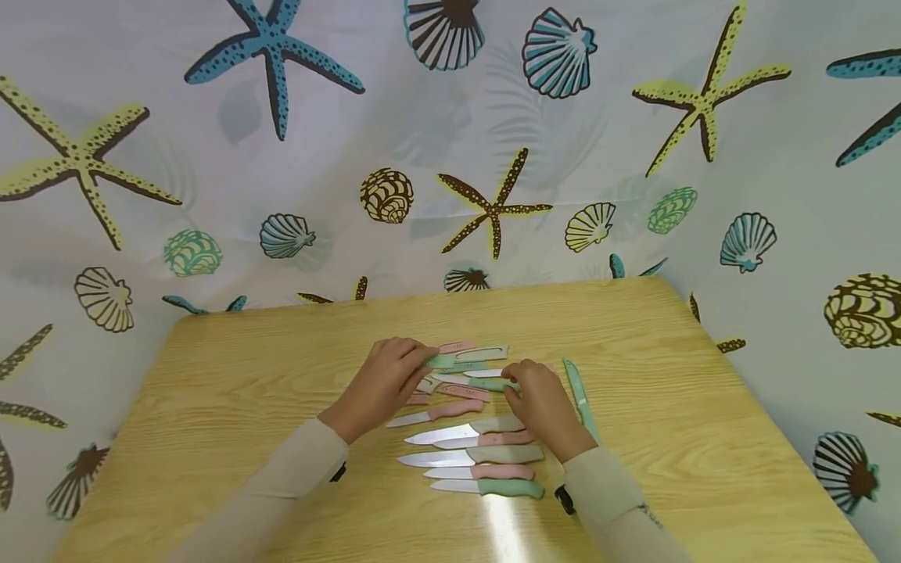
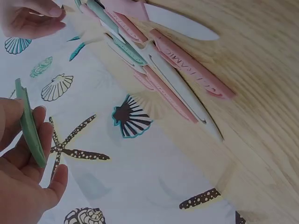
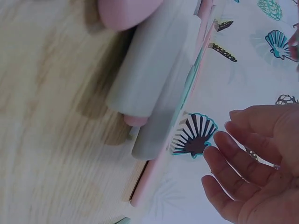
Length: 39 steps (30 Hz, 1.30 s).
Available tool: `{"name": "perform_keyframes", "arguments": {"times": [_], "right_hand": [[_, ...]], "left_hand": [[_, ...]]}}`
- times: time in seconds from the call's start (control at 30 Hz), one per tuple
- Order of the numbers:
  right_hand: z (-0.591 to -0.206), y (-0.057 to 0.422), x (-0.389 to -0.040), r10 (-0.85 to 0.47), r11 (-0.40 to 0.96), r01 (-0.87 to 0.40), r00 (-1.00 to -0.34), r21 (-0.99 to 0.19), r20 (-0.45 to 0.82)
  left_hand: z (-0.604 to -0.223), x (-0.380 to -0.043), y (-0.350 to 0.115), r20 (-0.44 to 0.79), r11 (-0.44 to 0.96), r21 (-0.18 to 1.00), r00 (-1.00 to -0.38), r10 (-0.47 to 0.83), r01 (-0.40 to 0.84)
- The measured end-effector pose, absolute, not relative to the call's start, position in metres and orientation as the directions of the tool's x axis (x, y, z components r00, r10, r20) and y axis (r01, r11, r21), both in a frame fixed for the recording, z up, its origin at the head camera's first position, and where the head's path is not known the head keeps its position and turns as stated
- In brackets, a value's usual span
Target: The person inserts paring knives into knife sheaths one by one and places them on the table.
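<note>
My left hand [image 1: 385, 379] pinches a light green knife sheath [image 2: 32, 130] between thumb and fingers, raised above the pile in the left wrist view. Around it lie a white sheath [image 1: 486, 353], pink sheaths [image 1: 464, 392] and a teal sheath [image 1: 470, 366]. The right hand [image 1: 545, 407] hovers with loosely bent fingers by the handle end of a green-handled knife [image 1: 494, 384]. Nothing is between those fingers in the right wrist view. Beneath that hand, a grey-handled knife [image 1: 496, 424] and a pink-handled knife [image 1: 503, 439] are partly overlapped.
Closer to me, a large grey-handled knife [image 1: 507, 454], a pink-handled knife [image 1: 503, 471] and a green-handled knife [image 1: 510, 488] lie in a row, blades leftward. Another green knife [image 1: 577, 391] lies apart at the right. Patterned cloth [image 1: 450, 117] hangs behind the wooden table [image 1: 232, 391].
</note>
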State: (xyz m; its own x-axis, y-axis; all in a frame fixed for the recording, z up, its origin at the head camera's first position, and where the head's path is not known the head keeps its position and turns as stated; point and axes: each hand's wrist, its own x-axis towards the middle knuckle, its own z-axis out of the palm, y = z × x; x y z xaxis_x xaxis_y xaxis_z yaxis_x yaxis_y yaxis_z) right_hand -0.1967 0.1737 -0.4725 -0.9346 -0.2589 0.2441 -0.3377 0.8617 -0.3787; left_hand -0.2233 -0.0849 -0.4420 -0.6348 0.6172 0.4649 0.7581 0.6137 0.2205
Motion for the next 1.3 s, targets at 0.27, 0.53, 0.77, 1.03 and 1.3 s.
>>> {"name": "perform_keyframes", "arguments": {"times": [0.27,0.53,0.77,1.03,1.3], "right_hand": [[-0.474,0.172,-0.207,-0.27,0.878,-0.312,-0.949,-0.363,0.162],[-0.48,0.165,-0.217,-0.317,0.889,-0.332,-0.943,-0.315,0.1],[-0.482,0.162,-0.223,-0.36,0.886,-0.379,-0.925,-0.266,0.121],[-0.482,0.161,-0.228,-0.393,0.892,-0.406,-0.914,-0.2,0.102],[-0.485,0.158,-0.229,-0.387,0.897,-0.393,-0.919,-0.203,0.074]], "left_hand": [[-0.431,-0.194,-0.109,0.519,0.598,0.22,-0.612,0.597,0.77],[-0.426,-0.174,-0.128,0.531,0.618,0.217,-0.623,0.575,0.756],[-0.424,-0.17,-0.13,0.517,0.584,0.244,-0.613,0.597,0.774],[-0.417,-0.172,-0.129,0.535,0.554,0.221,-0.574,0.619,0.803],[-0.419,-0.171,-0.13,0.548,0.546,0.197,-0.553,0.627,0.815]]}}
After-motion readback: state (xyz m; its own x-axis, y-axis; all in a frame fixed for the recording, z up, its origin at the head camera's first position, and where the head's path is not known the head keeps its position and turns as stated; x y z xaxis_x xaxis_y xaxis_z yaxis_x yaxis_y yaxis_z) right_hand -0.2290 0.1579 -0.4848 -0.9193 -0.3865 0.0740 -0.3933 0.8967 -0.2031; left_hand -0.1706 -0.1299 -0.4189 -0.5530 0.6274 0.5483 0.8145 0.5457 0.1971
